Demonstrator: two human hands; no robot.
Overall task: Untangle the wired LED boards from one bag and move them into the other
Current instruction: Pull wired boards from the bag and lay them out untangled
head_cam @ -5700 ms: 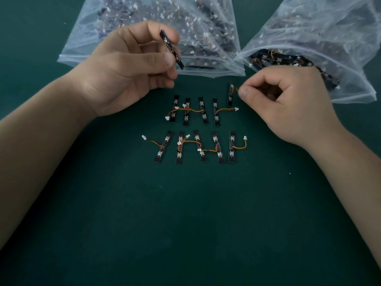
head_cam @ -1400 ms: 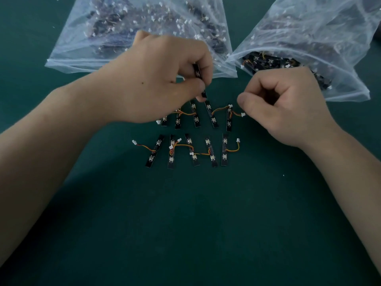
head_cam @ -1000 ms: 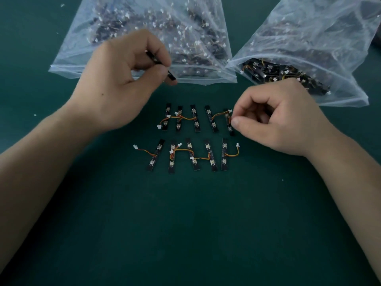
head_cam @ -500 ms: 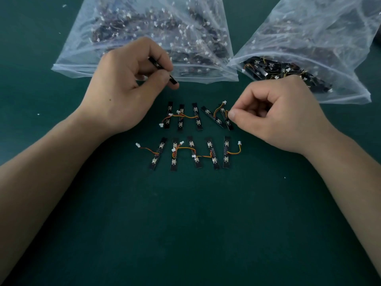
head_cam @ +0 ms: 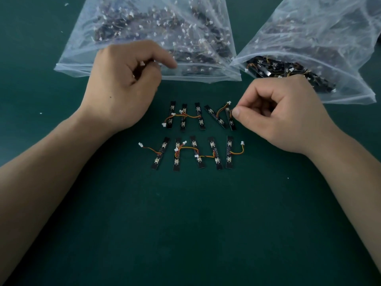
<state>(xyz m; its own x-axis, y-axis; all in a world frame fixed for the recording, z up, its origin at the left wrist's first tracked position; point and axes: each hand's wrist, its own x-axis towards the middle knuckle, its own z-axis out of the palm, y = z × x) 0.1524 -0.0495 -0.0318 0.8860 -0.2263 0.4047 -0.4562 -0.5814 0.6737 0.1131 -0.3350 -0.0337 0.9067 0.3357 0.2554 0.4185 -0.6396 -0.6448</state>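
Head view: left hand curled round a wired board, only its white connector showing, just in front of the left bag; right hand pinching the end board of the upper row, which lies angled toward its neighbour. Judgement: square that board up by its edge, not by its orange wire, so the loop does not snag the next one. Count: two bags, the right bag showing boards at its mouth; ten boards on the green mat, five in the upper row, five in the lower row.
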